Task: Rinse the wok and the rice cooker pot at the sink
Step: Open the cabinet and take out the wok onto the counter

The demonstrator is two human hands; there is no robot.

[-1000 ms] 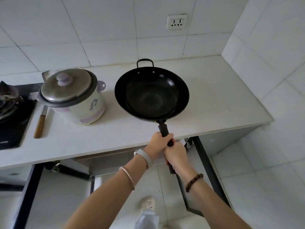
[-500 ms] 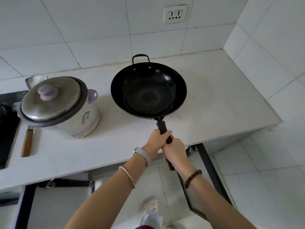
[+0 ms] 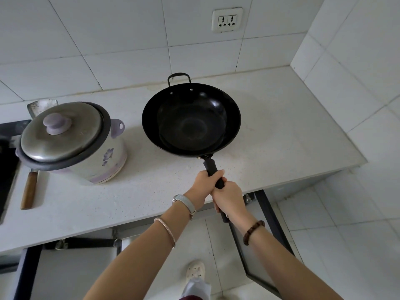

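Note:
A black wok (image 3: 191, 120) with a long black handle and a small loop handle at its far side is over the white counter (image 3: 281, 137); whether it rests on the surface I cannot tell. My left hand (image 3: 204, 182) and my right hand (image 3: 228, 197) both grip the long handle, left ahead of right. To the left stands the white rice cooker (image 3: 86, 146) with purple flowers and a steel lid; its inner pot is hidden. No sink is in view.
A cleaver with a wooden handle (image 3: 29, 189) lies behind and left of the cooker. A black stove (image 3: 6, 165) is at the left edge. A wall socket (image 3: 226, 20) is above. An open cabinet door (image 3: 266, 234) hangs below the counter by my legs.
The view has shifted slightly, so cooker and wok sit a little further right in the frame. Both hands keep the same grip on the wok handle.

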